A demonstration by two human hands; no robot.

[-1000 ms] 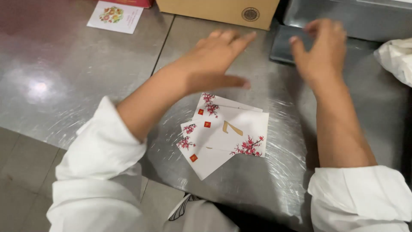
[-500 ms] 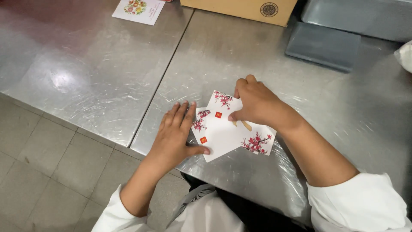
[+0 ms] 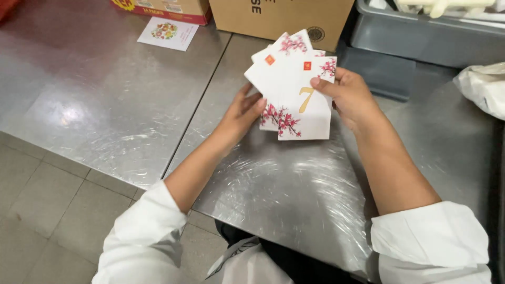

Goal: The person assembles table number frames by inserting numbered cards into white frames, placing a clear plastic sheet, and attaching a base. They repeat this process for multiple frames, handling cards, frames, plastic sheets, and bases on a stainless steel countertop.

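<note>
Fanned stack of white cards with red blossom print (image 3: 294,92) held above steel counter (image 3: 105,105). Right hand (image 3: 353,97) fingers clamped on stack's 3 o'clock edge. Left hand (image 3: 243,111) fingers together, touching 9 o'clock edge. Brown cardboard box (image 3: 281,16) at 12 o'clock.

A fanned stack of cards (image 3: 294,84) is held up over the table (image 3: 294,205), between the two hands: the left hand (image 3: 243,113) touches its left edge and the right hand (image 3: 351,97) has its grip on the right edge, thumb laid over the front card. Behind the cards, at the far edge of the table, stands a cardboard box (image 3: 284,18), with a flatter box (image 3: 158,8) to its left and a tub (image 3: 426,31) to its right. A single card (image 3: 168,33) lies flat on the table before the flatter box, well apart from the hands, and a crumpled bag (image 3: 484,87) lies at the far right, before the tub.
</note>
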